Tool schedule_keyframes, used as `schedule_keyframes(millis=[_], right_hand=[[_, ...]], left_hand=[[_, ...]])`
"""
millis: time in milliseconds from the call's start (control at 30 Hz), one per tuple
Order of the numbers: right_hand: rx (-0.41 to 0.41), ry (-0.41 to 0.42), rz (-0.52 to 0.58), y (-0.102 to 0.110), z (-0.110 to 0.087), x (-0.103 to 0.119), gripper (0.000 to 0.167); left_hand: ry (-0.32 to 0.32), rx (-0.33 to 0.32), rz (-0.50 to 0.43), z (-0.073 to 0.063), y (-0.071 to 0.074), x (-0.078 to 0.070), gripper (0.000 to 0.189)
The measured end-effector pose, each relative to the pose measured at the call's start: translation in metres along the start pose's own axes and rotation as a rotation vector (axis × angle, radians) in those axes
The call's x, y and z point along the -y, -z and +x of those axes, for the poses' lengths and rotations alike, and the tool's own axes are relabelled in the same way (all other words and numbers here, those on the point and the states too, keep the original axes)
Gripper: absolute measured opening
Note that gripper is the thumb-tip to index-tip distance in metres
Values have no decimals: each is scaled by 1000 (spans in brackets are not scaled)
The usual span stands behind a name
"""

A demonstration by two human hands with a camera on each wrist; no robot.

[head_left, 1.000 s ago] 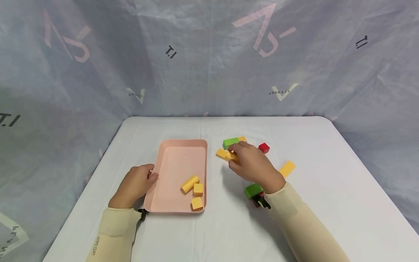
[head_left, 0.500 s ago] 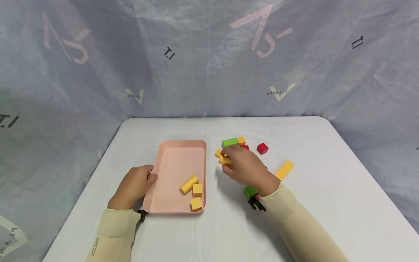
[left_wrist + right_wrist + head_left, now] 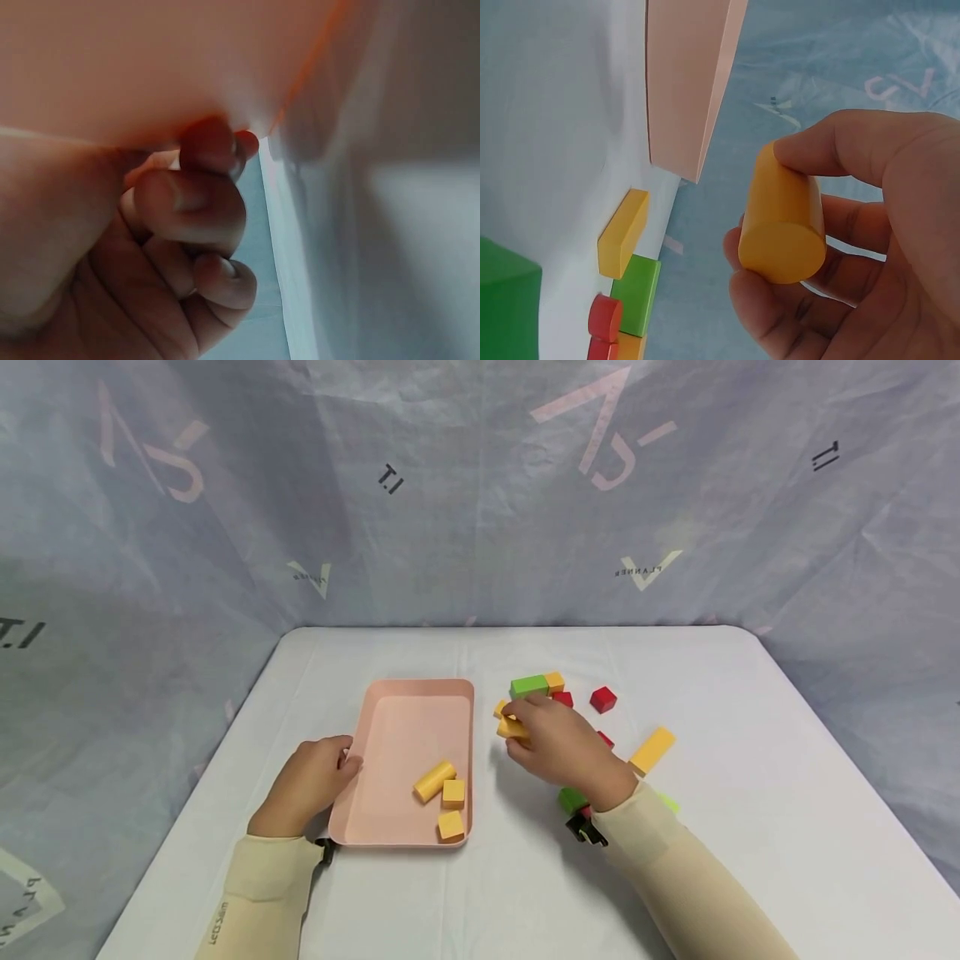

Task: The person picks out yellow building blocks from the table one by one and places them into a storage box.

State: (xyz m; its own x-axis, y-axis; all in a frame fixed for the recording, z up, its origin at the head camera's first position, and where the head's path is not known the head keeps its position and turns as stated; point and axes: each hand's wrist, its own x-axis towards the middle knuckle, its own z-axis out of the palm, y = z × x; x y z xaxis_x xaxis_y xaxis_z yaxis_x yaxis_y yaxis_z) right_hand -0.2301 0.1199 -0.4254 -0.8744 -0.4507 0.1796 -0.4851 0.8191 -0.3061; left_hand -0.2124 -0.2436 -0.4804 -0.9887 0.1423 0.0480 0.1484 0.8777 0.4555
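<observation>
My right hand [image 3: 562, 743] pinches a yellow cylinder block [image 3: 782, 214] between thumb and fingers, above the table and right of the tray. In the right wrist view the cylinder's round end faces the camera. My left hand [image 3: 311, 781] grips the left wall of a shallow pink tray [image 3: 420, 727]; in the left wrist view its fingers are curled at the tray's edge. Inside the tray, near its right wall, lie another yellow cylinder [image 3: 435, 781] and two yellow cubes, one cube [image 3: 453, 793] behind the other cube [image 3: 451, 827].
A flat yellow block [image 3: 624, 234] lies just beyond my right hand. Behind it are a green block [image 3: 529, 686], an orange block [image 3: 554, 682] and red pieces. A red cube [image 3: 603, 699] and a long yellow block [image 3: 652, 750] lie to the right. Dark green block [image 3: 572, 799] sits under my right wrist.
My right hand has shifted slightly left and nearer with the yellow cylinder, uncovering red pieces behind it. Over the last half second it barely moves. My left hand stays on the tray.
</observation>
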Motion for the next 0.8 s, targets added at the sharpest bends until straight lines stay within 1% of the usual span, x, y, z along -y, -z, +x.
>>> schedule_keyframes(millis=[200,433,500,600,667,800], right_hand=[[-12,33,-13,-1,1,1,40],[-6,68,-18,-7,0,4,35],[-12,75,-22,-7,0,5,35],[-30,73,-26,-6,2,8,36],[-26,60,-19,-5,3,10,39],[13,44,-20,-6,3,15,43]], left_hand=[[-5,-8,12,1,-1,1,30],[-3,0,3,0,-1,1,18],[-8,-4,8,0,-1,0,21],[-10,-12,15,1,-1,0,29],[-8,-15,17,1,0,0,31],[2,-1,11,0,0,0,25]])
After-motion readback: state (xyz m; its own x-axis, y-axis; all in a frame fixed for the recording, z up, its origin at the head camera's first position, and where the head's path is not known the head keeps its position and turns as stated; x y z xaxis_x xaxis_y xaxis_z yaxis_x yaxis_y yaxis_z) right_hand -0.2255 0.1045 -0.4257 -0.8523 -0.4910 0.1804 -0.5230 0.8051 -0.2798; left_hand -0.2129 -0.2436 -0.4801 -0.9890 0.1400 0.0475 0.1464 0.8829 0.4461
